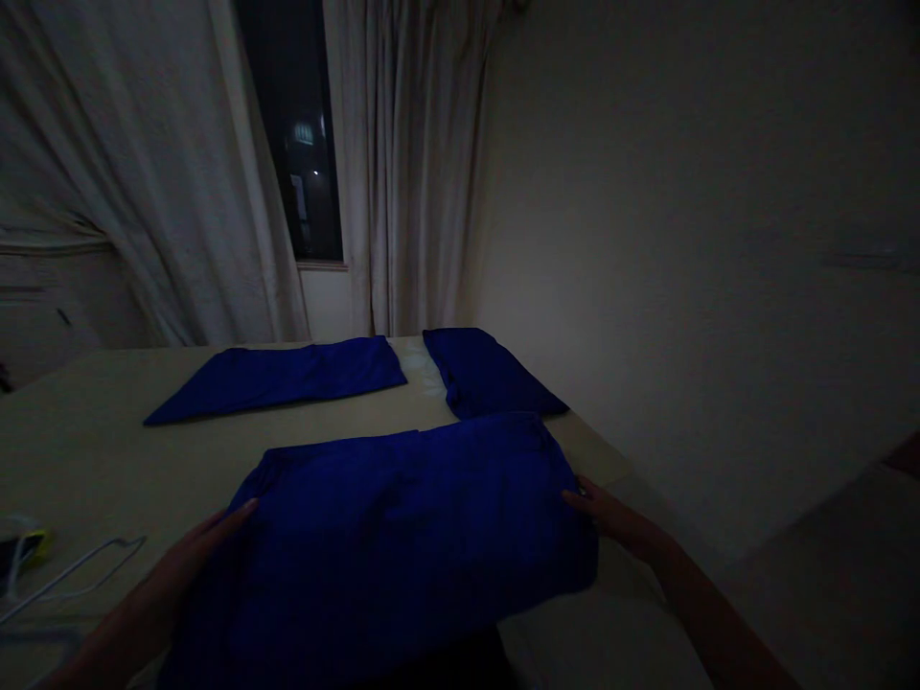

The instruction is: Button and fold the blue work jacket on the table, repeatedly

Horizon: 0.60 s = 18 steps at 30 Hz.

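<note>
A large folded blue cloth [402,537] lies on the pale bed [101,450] right in front of me. My left hand [194,556] rests at its left edge, fingers stretched out flat against the fabric. My right hand [610,517] touches its right edge, fingers extended and together. Neither hand grips the cloth as far as I can see. The room is dim.
A flat blue pillowcase [280,379] lies further back on the bed, a filled blue pillow [485,374] to its right near the wall. A white wire hanger [72,570] and a small yellow-edged object [21,551] lie at the left. Curtains [179,172] frame a dark window [302,125].
</note>
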Each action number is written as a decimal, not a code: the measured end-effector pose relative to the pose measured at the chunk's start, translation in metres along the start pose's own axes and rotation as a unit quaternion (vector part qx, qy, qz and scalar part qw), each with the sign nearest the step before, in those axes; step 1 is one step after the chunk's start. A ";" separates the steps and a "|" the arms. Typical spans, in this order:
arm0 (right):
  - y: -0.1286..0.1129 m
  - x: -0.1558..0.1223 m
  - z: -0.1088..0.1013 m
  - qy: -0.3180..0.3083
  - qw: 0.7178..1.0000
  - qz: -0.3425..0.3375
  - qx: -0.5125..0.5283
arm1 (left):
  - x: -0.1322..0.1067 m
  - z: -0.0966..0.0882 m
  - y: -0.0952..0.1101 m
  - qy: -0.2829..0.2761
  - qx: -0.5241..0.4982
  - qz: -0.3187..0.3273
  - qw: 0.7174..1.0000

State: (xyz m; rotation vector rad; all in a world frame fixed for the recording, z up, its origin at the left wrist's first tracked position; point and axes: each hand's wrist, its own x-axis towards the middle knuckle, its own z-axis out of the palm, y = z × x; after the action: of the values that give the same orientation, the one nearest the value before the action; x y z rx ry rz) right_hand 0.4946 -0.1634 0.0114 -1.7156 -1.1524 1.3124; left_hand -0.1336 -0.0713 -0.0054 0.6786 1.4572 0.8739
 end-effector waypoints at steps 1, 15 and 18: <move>-0.001 0.006 0.009 0.026 0.999 -0.015 -0.013 | -0.003 0.010 0.011 -0.020 -0.015 -0.029 0.999; -0.241 0.042 -0.093 0.125 0.933 -0.201 -0.270 | -0.005 0.144 -0.010 -0.154 -0.059 0.042 0.985; -0.349 0.107 -0.099 0.175 0.934 -0.232 -0.209 | 0.001 0.223 -0.015 -0.208 -0.108 0.084 0.968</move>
State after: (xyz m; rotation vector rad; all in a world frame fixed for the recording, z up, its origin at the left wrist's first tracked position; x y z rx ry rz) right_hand 0.5171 0.0667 0.3103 -1.7203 -1.5672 0.4704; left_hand 0.0887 -0.0522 -0.0113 0.7744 0.9244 0.9384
